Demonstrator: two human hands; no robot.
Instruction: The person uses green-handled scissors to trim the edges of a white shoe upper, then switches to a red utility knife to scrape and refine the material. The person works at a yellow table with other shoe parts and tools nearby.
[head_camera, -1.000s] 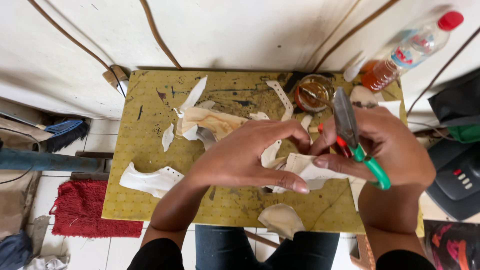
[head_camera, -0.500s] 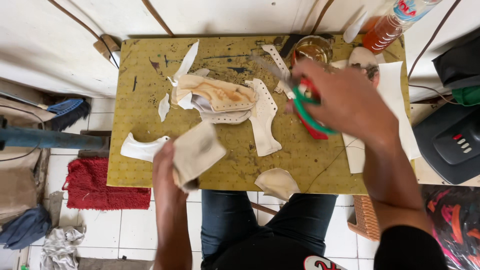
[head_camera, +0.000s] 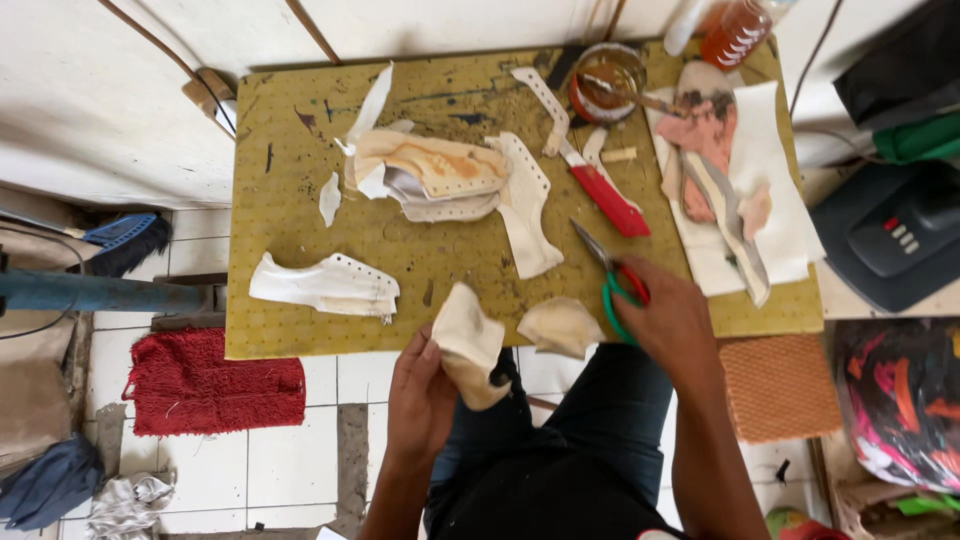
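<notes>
Pinching leather piece (head_camera: 468, 345) in left hand (head_camera: 420, 395) grip; right hand (head_camera: 672, 320) w/ scissors (head_camera: 612, 268).

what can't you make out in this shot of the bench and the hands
- Head view: scissors handles, partly covered by the right hand.
- Orange bottle, cut off by the top edge.
- Round tin contents, too small to tell.
- Left hand fingertips, behind the cream piece.

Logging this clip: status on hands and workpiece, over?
Left hand holds cream leather piece off the board edge. Right hand holds green-handled scissors on yellow pegboard. Second cream piece lies between.
</notes>
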